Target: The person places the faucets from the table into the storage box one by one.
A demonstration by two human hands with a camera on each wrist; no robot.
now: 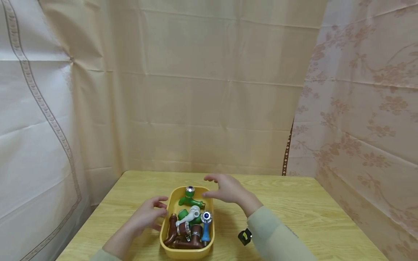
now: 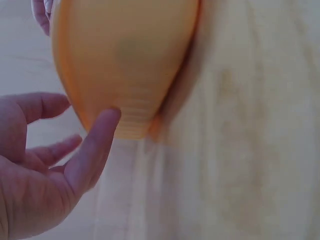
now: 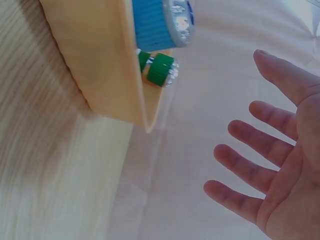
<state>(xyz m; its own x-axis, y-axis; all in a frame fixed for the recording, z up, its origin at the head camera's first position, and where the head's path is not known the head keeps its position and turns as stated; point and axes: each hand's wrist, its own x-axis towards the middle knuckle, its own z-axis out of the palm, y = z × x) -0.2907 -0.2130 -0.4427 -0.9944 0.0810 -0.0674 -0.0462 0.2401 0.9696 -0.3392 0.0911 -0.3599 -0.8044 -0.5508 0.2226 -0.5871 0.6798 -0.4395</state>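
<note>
A yellow plastic tub [image 1: 164, 248] on the table holds several faucets. A green faucet [image 1: 189, 201] lies at its far end, a white faucet [image 1: 189, 216] across the middle over more green parts. Brown faucets [image 1: 170, 232] fill the near left, and a blue faucet [image 1: 206, 230] with a chrome knob stands near right. My left hand [image 1: 148, 215] is beside the tub's left wall, fingers loosely bent with nothing in them. Over the far right rim my right hand [image 1: 226, 188] spreads its fingers, empty; the right wrist view shows its palm and fingers apart from the tub.
The wood-patterned table [image 1: 294, 210] extends to both sides of the tub. A small black object with a yellow mark [image 1: 245, 236] shows beside the right sleeve [image 1: 274, 232]. Beige cloth [image 1: 209, 90] hangs behind the table, with patterned cloth [image 1: 369, 108] at right.
</note>
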